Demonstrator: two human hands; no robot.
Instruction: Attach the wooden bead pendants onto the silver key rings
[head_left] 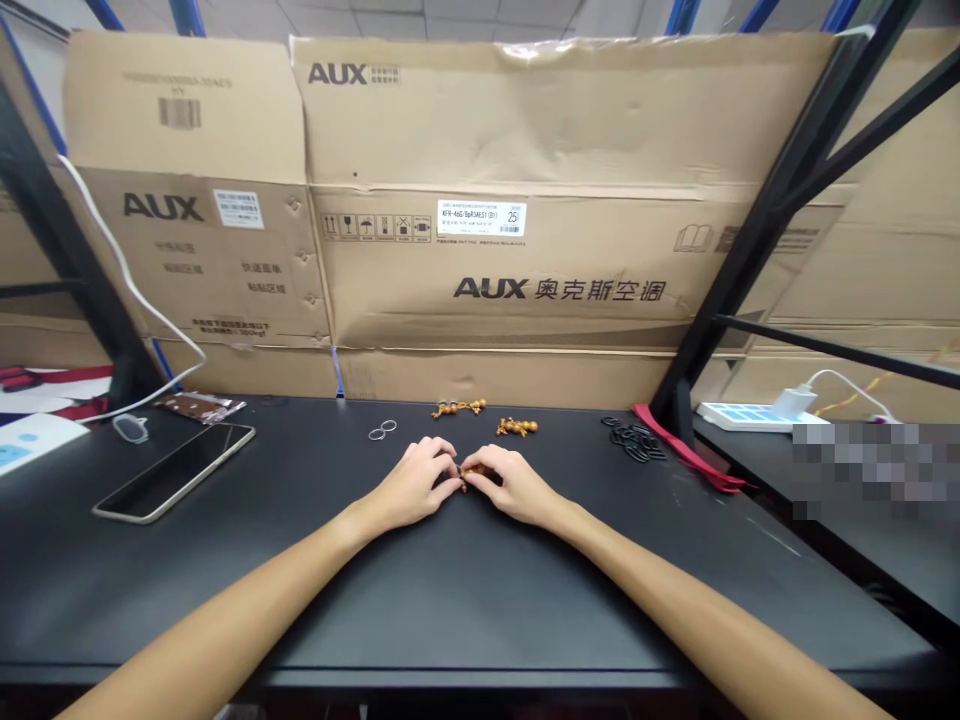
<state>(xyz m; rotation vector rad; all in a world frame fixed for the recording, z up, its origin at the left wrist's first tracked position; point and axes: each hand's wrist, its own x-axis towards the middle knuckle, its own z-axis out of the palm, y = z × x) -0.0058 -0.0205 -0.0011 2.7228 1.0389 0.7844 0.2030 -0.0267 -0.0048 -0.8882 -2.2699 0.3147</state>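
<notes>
L hand (411, 484) & R hand (517, 486) both closed on tiny brown-gold bead piece (472, 472), pinched btwn fingertips above mid-tabletop (465, 600).

Piece looks light, hard & fiddly, prob slippery, so fingertips only; fingers hide most of it. Two similar bead strings (458, 407) lie just ahead, metal rings (382, 430) beside them on L, black rings (634, 440) & red ribbon (686, 450) on R. Matte black surface. Phone (174, 472) far L, power strip (750, 416) far R; flattened AUX cartons (480, 130) stand behind, black steel shelving (780, 200) R.
</notes>
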